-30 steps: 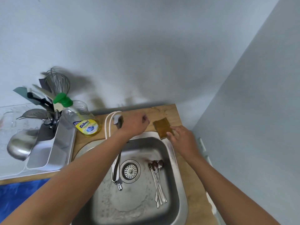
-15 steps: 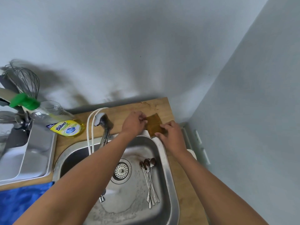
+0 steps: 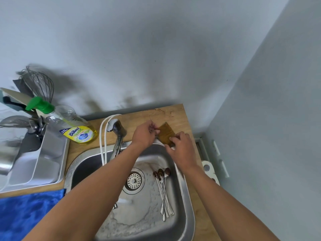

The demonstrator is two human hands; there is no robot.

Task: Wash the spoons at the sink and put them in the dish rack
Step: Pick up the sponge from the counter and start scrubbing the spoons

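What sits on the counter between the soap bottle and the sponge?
In the head view, the white hose and the faucet stand between the soap bottle and the sponge; the left hand is there too.

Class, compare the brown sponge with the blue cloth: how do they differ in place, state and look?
The sponge lies at the sink's back corner, while the cloth lies on the counter left of the sink. The left hand and right hand both grip the sponge; nothing touches the cloth. The sponge is small and brown; the cloth is large and bright blue. Both are cleaning aids.
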